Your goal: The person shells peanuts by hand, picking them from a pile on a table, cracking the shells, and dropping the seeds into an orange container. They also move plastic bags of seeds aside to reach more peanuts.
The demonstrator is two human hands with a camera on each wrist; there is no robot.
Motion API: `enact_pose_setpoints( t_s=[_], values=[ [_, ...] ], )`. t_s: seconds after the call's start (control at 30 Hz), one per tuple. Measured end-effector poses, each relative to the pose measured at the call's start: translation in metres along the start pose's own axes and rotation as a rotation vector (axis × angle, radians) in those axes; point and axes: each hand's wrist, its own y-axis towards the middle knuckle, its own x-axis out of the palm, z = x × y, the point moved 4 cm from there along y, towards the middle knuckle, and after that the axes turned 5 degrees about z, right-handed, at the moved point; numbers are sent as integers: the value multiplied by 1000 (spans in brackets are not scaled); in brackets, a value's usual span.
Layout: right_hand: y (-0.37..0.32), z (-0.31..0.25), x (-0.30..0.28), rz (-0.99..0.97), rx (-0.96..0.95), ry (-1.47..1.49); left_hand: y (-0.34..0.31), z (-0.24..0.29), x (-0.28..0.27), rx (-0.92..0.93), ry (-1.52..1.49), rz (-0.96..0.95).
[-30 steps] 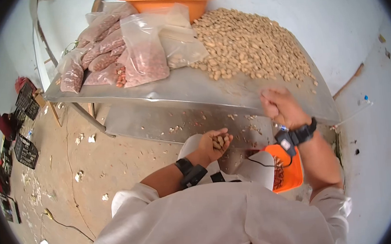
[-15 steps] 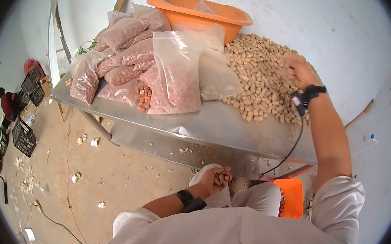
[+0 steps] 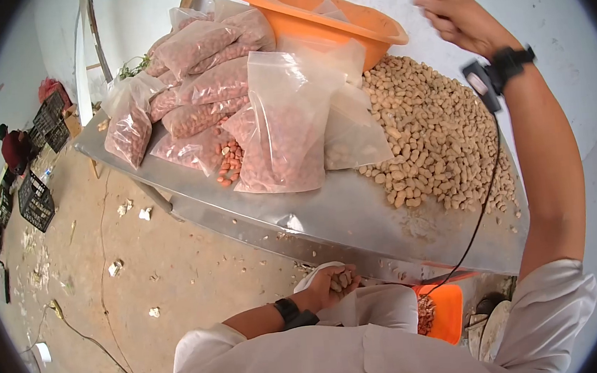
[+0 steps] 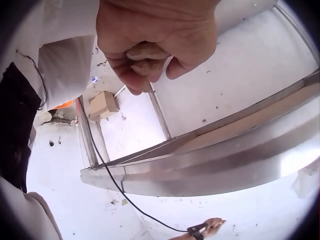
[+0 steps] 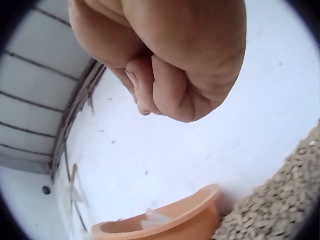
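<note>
My left hand [image 3: 315, 297] is low over the lap, fingers curled round several unshelled peanuts [image 3: 341, 282]. In the left wrist view the peanuts [image 4: 146, 54] show between palm and fingertips. My right hand [image 3: 460, 22] is raised in front of the wall, higher in view than the large pile of unshelled peanuts [image 3: 436, 132] on the metal table [image 3: 243, 205]. Its fingers [image 5: 167, 90] curl in toward the palm in the right wrist view, and no object shows in them. An orange bin [image 3: 448, 319] with reddish contents sits below the table edge, beside the knee.
Clear bags of reddish peanut kernels [image 3: 204, 81] are heaped on the table's left, with loose kernels [image 3: 230, 163] in front. An orange basin [image 3: 327, 24] stands behind them. A black cable [image 3: 477, 235] trails from the right wrist across the table edge. Black crates [image 3: 36, 202] stand far left.
My right hand has gone from the table's front edge, over the peanut pile, up to in front of the wall. The left hand stays by the lap with its peanuts. The head view has shifted.
</note>
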Motion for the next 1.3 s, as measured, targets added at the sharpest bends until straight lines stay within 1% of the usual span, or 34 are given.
enact_pose_setpoints(
  t_s=[0.03, 0.07, 0.13, 0.2, 0.3, 0.33, 0.4, 0.5, 0.6, 0.63, 0.67, 0.73, 0.77, 0.87, 0.97, 1.0, 1.07, 1.1, 1.2, 1.23, 1.3],
  values=[
    [15, -5, 24, -93, 12, -6, 0, 2, 0, 16, -23, -38],
    [26, -8, 47, -185, 22, -11, -2, 3, 0, 12, -16, -29],
    [39, -10, 93, -216, 35, -58, -7, 6, 2, 2, 1, -9],
    [56, 7, 122, -299, 8, -150, -13, 7, 5, 6, 30, 21],
    [47, 10, 155, -336, 64, -117, -17, 11, 6, 17, 69, 52],
    [44, 11, 163, -374, 96, -90, -18, 12, 5, 22, 84, 61],
    [36, 9, 171, -445, 159, -39, -20, 14, 7, 23, 73, 23],
    [22, -1, 169, -372, 169, -88, -21, 9, 12, 26, 79, -3],
    [21, -13, 146, -317, 90, -63, -20, -1, 16, 4, 104, -35],
    [16, -16, 136, -277, 39, 28, -19, -4, 17, -9, 114, -47],
    [9, -16, 123, -203, 17, 30, -18, -6, 18, -6, 112, -63],
    [-16, -23, 101, -53, -11, 36, -16, -14, 18, -13, 105, -87],
    [-34, -21, 93, -11, -5, 96, -14, -16, 18, -14, 93, -122],
    [-107, 5, 76, -92, -83, -38, -23, -27, 40, 12, 99, -191],
    [-208, 17, 87, -40, 72, -78, -21, -42, 56, 36, 147, -170],
    [-233, 32, 89, -27, 51, -50, -21, -46, 60, 42, 173, -150],
    [-290, 71, 99, 7, 18, 15, -24, -55, 75, 36, 201, -237],
    [-317, 76, 102, -53, 181, -104, -29, -61, 83, 40, 204, -237],
    [-380, 131, 117, 138, 18, -249, -30, -70, 101, 57, 233, -292],
    [-396, 145, 127, 158, 39, -262, -33, -77, 100, 61, 246, -317],
    [-411, 164, 134, 210, 49, -315, -34, -91, 100, 32, 258, -296]
  ],
)
